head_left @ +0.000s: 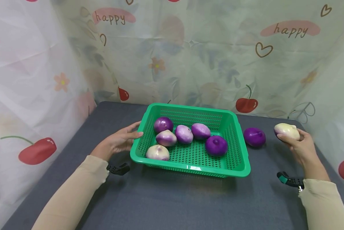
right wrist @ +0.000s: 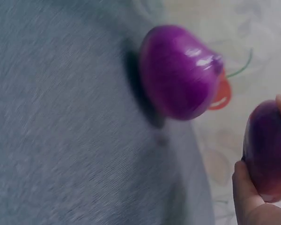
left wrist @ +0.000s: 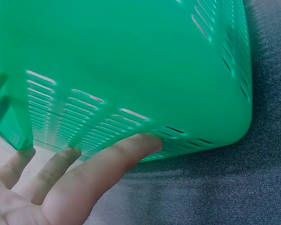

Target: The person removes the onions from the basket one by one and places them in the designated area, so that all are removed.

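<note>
A green plastic basket (head_left: 190, 169) sits on the table with several purple and whitish onions inside, among them a deep purple onion (head_left: 216, 145) and a pale onion (head_left: 158, 153). At the basket's left end, my left hand (head_left: 121, 139) touches the rim and outer wall. The left wrist view has its fairly straight fingers (left wrist: 107, 166) against the slotted wall. Over the table's right side, my right hand (head_left: 302, 147) grips a white-and-purple onion (head_left: 287, 130) between thumb and fingers. Another purple onion (head_left: 254, 137) lies on the table between basket and right hand.
The dark grey tabletop (head_left: 172, 201) reaches back to a printed curtain (head_left: 189, 64), which also hangs on both sides. Each wrist wears a black camera mount, the left one (head_left: 118, 168) near the basket's front left corner.
</note>
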`<state>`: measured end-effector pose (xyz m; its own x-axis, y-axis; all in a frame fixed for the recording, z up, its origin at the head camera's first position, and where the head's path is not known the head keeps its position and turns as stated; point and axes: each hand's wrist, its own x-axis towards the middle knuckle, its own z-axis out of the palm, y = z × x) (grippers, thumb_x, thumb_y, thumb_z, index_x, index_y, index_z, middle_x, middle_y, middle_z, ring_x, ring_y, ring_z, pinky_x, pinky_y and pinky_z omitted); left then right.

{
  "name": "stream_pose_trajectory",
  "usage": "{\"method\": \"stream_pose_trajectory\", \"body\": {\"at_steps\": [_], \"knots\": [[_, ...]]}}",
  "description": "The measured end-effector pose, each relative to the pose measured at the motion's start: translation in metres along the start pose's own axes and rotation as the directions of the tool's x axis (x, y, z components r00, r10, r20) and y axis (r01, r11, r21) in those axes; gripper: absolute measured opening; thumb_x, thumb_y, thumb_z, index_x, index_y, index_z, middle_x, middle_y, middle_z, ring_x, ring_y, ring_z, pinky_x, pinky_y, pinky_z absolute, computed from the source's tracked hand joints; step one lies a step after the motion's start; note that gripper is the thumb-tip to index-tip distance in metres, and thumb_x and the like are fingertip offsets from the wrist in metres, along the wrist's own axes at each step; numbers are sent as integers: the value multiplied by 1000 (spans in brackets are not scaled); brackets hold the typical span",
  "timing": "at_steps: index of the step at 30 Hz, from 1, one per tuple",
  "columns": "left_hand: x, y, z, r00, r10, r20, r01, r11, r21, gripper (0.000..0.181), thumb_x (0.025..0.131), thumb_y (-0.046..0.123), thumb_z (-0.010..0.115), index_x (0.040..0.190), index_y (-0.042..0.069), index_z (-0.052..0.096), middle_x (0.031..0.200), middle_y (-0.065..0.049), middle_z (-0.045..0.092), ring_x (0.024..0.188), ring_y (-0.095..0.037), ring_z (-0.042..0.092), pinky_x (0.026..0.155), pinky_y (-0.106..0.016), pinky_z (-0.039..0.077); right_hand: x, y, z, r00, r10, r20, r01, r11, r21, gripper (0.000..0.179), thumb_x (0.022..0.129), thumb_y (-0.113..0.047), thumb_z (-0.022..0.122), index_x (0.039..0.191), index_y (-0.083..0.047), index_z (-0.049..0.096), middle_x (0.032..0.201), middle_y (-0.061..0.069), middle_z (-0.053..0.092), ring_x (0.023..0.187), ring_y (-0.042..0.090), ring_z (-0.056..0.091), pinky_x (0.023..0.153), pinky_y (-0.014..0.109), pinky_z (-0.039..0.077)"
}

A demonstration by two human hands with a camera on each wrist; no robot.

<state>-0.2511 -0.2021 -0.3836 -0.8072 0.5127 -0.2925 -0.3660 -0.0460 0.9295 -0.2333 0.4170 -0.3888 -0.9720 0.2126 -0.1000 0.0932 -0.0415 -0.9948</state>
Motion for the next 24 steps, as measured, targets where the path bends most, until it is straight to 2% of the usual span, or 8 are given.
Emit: {"method": "stream_pose_trajectory", "body": {"at_steps": [2,4,6,10,13,16,18,24], "knots": [[0,0,0,1000,0,1,0,1000,0,71,101,15,52,156,30,10,153,-21,26,126,-41,50,91,-58,50,3,5,-2,999,-5,-37,-3,977,-214,94,86,-13,73,155,-1,9,115,-4,43,87,-7,48,69,9,48],[0,0,1,1000,0,1,0,1000,2,71,101,15,52,156,30,10,153,-21,26,126,-41,49,91,-58,50,4,10,-2,998,-23,-65,-5,916,-400,93,87,-22,73,153,4,13,126,9,45,92,-3,45,68,8,44],[0,0,1,1000,0,0,0,1000,4,71,101,15,52,156,30,10,153,-21,25,127,-42,49,91,-58,50,5,14,-1,996,-42,-84,-11,835,-550,96,87,-31,73,151,7,13,139,22,38,96,0,42,67,5,39],[0,0,1,1000,-3,-4,3,1000,5,71,101,16,53,156,30,10,153,-21,26,127,-42,49,91,-58,49,8,19,-1,997,-24,-74,-25,797,-603,98,88,-33,71,151,9,8,152,34,19,116,26,41,74,8,36],[1,0,1,1000,-3,-6,4,1000,7,72,101,16,53,156,30,9,153,-21,27,126,-41,50,91,-57,50,9,22,-1,998,-4,-67,-39,781,-624,99,88,-35,70,151,9,7,152,35,17,127,41,30,91,25,38],[1,-1,0,1000,-3,-7,3,1000,8,72,101,17,53,156,30,9,152,-21,27,125,-40,51,91,-57,50,11,24,0,998,8,-62,-45,775,-631,99,88,-34,70,150,11,7,152,37,16,132,46,26,103,49,32],[2,-2,-1,1000,-3,-9,3,1000,12,72,101,17,53,156,31,9,152,-20,27,125,-40,51,91,-57,50,11,25,1,998,14,-61,-49,773,-632,99,88,-34,70,150,12,7,152,38,16,133,48,25,105,57,27],[2,-2,0,1000,-3,-19,3,1000,27,71,101,17,52,156,31,9,153,-20,27,125,-40,51,91,-58,49,12,27,3,999,29,-45,-51,752,-658,100,88,-34,71,149,13,7,150,41,16,134,51,24,106,62,26]]}}
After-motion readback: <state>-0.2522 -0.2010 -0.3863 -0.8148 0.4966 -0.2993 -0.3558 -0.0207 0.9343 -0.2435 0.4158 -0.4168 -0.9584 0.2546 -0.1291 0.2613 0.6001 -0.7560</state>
